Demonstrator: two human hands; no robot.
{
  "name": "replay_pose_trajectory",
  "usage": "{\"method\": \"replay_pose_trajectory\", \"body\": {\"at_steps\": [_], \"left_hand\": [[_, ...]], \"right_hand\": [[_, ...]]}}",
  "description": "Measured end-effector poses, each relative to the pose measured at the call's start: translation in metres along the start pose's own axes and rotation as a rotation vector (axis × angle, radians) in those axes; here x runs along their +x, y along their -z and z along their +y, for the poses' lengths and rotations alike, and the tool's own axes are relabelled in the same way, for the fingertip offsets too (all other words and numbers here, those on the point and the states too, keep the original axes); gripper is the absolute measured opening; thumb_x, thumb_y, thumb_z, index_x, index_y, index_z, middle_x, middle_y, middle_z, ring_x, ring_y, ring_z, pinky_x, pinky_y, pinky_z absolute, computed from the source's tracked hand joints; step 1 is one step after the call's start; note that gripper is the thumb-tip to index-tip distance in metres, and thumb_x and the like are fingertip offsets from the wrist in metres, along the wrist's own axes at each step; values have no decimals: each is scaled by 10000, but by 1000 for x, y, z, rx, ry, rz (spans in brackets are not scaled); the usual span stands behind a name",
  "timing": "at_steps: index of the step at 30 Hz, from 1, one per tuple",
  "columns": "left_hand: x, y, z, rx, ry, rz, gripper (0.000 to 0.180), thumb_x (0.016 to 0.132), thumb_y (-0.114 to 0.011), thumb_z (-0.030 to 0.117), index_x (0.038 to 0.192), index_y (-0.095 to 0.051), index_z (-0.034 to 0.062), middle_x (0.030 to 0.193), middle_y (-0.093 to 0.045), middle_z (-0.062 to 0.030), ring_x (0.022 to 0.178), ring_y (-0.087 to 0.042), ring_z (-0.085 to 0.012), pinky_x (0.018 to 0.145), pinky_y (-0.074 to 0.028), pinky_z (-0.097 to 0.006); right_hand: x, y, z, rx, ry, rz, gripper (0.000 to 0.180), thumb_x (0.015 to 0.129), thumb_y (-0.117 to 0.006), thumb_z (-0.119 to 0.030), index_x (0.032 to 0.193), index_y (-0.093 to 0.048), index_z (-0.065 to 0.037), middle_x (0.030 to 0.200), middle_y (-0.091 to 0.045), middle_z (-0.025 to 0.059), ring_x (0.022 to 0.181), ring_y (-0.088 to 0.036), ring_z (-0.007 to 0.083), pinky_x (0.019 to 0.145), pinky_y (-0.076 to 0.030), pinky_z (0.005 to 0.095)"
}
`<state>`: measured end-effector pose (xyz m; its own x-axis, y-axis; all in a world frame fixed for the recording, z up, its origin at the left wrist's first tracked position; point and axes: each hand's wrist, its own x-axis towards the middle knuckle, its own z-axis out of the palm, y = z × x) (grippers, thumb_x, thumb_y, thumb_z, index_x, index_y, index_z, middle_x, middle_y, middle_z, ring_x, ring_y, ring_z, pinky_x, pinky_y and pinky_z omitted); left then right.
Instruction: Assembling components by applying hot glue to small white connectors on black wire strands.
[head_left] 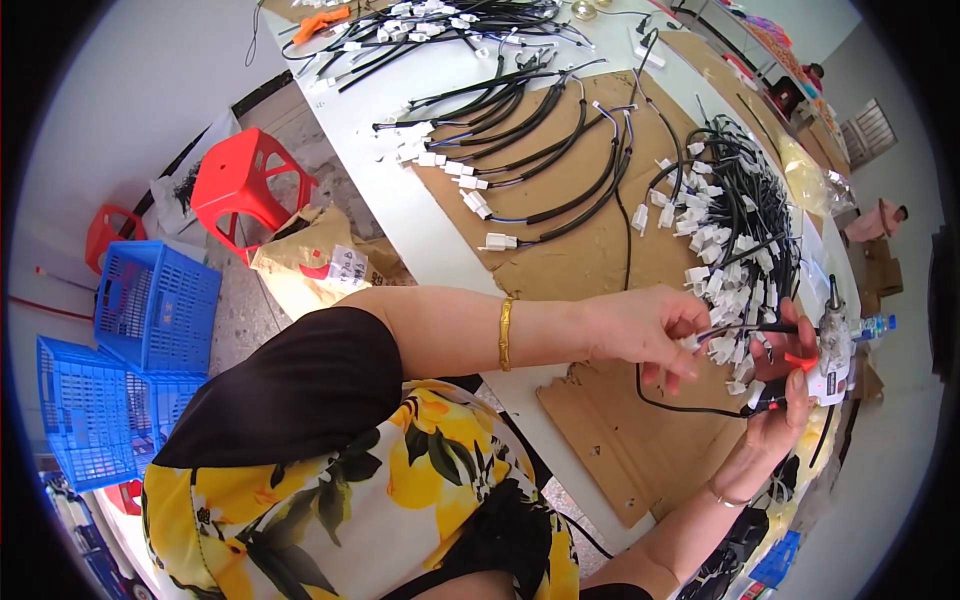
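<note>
My left hand (pixel 655 335) is closed in a pinch on a small white connector (pixel 692 342) at the end of a black-sleeved wire harness (pixel 745 329). The harness runs right to my right hand (pixel 785 375), whose curled fingers hold its other part. In the right palm sits a black corded piece (pixel 768 396); its kind is unclear. Its black cord (pixel 680 407) loops left below my left hand. An orange-red part (pixel 800 361) shows at the right fingers. Right beside that hand stands a white device with a metal top (pixel 833 350).
A heap of harnesses with white connectors (pixel 735 215) lies beyond my hands. Several harnesses (pixel 570 205) are laid out on cardboard (pixel 545 270), with another pile (pixel 430 30) at the far end. Red stools (pixel 250 185) and blue crates (pixel 155 305) stand left of the table.
</note>
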<state>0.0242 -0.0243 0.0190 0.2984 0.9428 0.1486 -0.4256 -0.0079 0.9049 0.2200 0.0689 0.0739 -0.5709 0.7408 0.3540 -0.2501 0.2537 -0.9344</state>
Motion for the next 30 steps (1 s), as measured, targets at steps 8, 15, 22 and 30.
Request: {"method": "replay_pose_trajectory", "body": {"at_steps": [8, 15, 22, 30], "left_hand": [[2, 9, 17, -153, -213, 227, 161, 814, -587, 123, 958, -543, 66, 732, -569, 1, 538, -501, -61, 458, -347, -170], [11, 18, 7, -275, -116, 456, 203, 858, -518, 141, 1040, -554, 60, 663, -480, 35, 541, -389, -43, 459, -293, -187], [12, 18, 3, -109, -107, 295, 229, 842, -544, 135, 1065, -558, 85, 847, -618, -5, 555, -434, -42, 489, -341, -165], [9, 16, -3, -63, -15, 246, 266, 834, -531, 74, 1099, -540, 58, 919, -626, -44, 584, -502, -62, 537, -424, -194]], "right_hand": [[-6, -6, -1, -72, -88, 45, 604, 741, -623, -270, 1226, -401, 14, 1207, -450, 212, 1013, -535, 302, 856, -453, 390], [-8, 1, 9, -121, -96, 111, 485, 739, -633, -188, 1153, -481, 13, 956, -570, 71, 660, -515, 111, 638, -435, 268], [-4, -18, 12, 147, -126, 127, 497, 793, -573, -228, 1200, -422, 15, 1021, -565, 99, 559, -396, 69, 615, -383, 249], [-10, -18, -5, 233, -102, -17, 464, 792, -594, -264, 1116, -455, 38, 959, -567, 108, 538, -403, 74, 574, -384, 240]]}}
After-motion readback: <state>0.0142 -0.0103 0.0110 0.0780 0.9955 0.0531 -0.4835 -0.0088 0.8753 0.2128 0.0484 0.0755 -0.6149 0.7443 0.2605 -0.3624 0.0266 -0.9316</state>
